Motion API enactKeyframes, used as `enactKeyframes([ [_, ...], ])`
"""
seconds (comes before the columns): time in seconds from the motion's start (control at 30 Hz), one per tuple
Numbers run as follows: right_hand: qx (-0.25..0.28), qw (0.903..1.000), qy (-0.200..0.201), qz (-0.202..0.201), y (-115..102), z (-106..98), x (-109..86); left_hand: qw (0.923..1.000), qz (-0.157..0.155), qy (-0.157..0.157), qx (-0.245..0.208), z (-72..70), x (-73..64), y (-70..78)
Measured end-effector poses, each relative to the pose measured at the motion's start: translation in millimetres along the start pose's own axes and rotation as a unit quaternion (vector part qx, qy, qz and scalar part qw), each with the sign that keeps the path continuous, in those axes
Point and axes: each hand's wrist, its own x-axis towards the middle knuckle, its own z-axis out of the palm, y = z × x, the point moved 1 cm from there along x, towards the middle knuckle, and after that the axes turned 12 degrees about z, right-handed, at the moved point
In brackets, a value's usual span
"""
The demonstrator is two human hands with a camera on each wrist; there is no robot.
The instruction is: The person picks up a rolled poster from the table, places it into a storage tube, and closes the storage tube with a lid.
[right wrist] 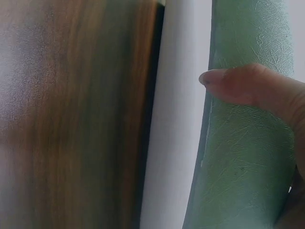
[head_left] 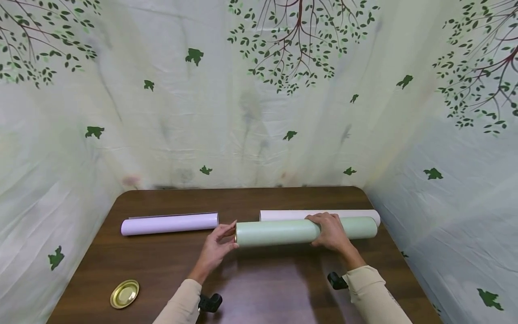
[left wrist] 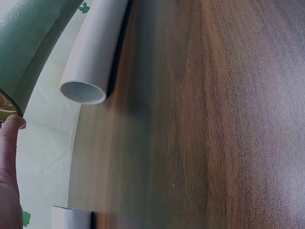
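Note:
A light green cardboard tube (head_left: 279, 233) is held level above the table by both hands. My right hand (head_left: 332, 233) grips it right of its middle, with the thumb (right wrist: 243, 86) across the textured green side in the right wrist view. At the tube's left end, my left hand (head_left: 216, 248) pinches the rim between thumb and fingers. A gold-coloured cap (left wrist: 6, 108) shows in that end in the left wrist view, with a fingertip right at its edge. Behind lies a white tube (head_left: 289, 215), whose hollow end (left wrist: 83, 92) faces left.
A lavender rolled sheet (head_left: 170, 224) lies at the back left of the brown wooden table (head_left: 162, 261). Near the front left rests a round gold lid (head_left: 124, 294). Patterned white fabric (head_left: 251, 112) hangs around the back and sides.

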Motion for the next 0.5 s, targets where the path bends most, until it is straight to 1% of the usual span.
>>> enactKeyframes([
  [0.07, -0.002, 1.0, 0.002, -0.001, -1, 0, 0.3, 1.0, 0.004, -0.007, -0.003, -2.0, 0.0, 0.1],
  [0.13, -0.008, 1.0, 0.002, 0.0, -1, 1, 0.9, 0.9999, -0.004, -0.012, -0.006, -4.2, 0.3, 1.1],
  [0.27, -0.005, 1.0, -0.002, -0.001, -4, 1, 1.1, 0.999, -0.038, -0.02, -0.01, -9.2, 1.2, 4.4],
  [0.37, -0.003, 1.0, -0.005, -0.002, -6, 0, 1.2, 0.9979, -0.056, -0.032, -0.004, -12.6, 2.9, 7.1],
  [0.43, -0.006, 1.0, -0.007, 0.001, -7, 0, 1.0, 0.9972, -0.06, -0.044, 0.003, -14.2, 4.5, 9.4],
  [0.5, -0.007, 0.9999, -0.009, 0.002, -7, 0, 0.9, 0.9967, -0.058, -0.056, 0.012, -15.1, 6.1, 11.6],
])
